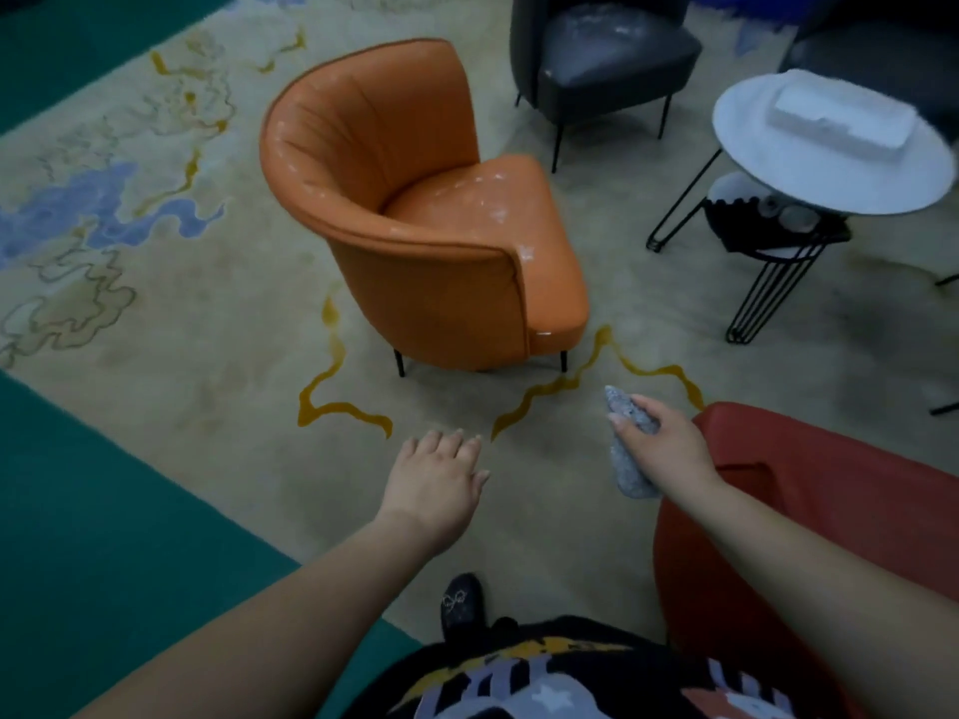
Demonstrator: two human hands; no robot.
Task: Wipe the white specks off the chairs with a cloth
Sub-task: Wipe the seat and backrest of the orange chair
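Right hand (661,438) grips the soft, light cloth (630,448) bunched at its middle; left hand (433,469) hangs open; orange chair (415,215) is specked.

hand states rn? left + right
Left hand: open, fingers straight, holding nothing.
Right hand: gripping the grey cloth.

Place: I read this as a lounge or lobby seating area.
Seating: orange tub chair (415,210), dark chair (602,54), red chair (809,490).
Floor: patterned carpet (171,282).
Furniture: round side table (809,179).
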